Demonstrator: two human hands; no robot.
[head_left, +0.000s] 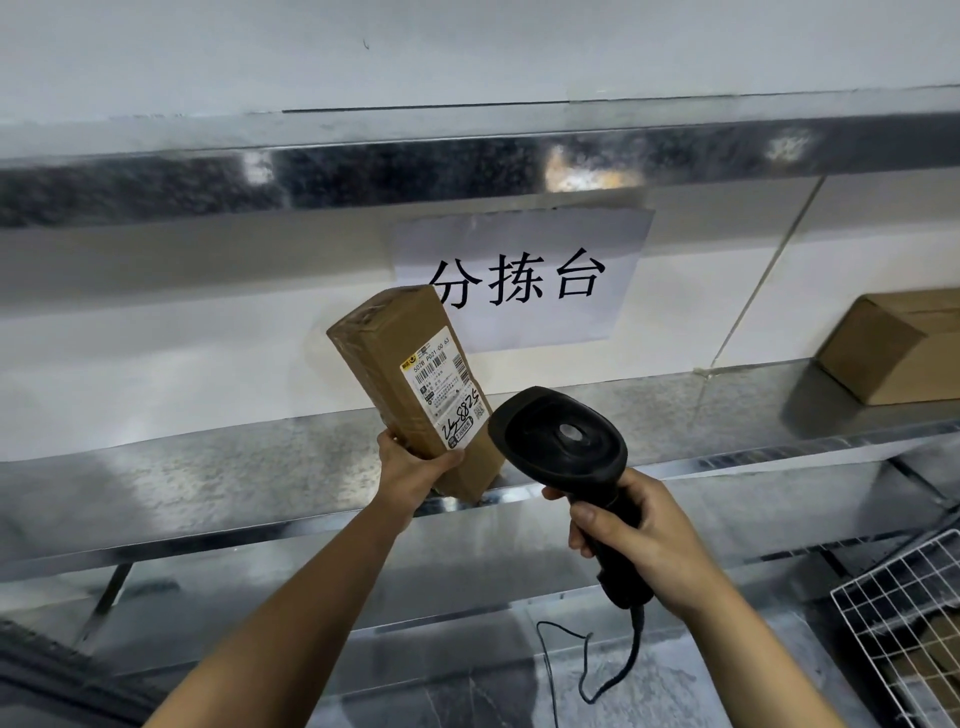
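Above the shelf (208, 467), our left hand (410, 470) holds the stiff, likely light parcel (389, 353) by its lower end, our right hand (649, 545) gripping the scanner (561, 441).

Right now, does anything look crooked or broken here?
The paper sign on the wall hangs a bit crooked. The parcel is tilted too, but only because the left hand holds it that way. Nothing looks broken.

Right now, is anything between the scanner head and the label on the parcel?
Nothing visible. The scanner in the right hand is close beside the label, no object between them. The left hand grips the parcel low, thumb at the label's bottom edge.
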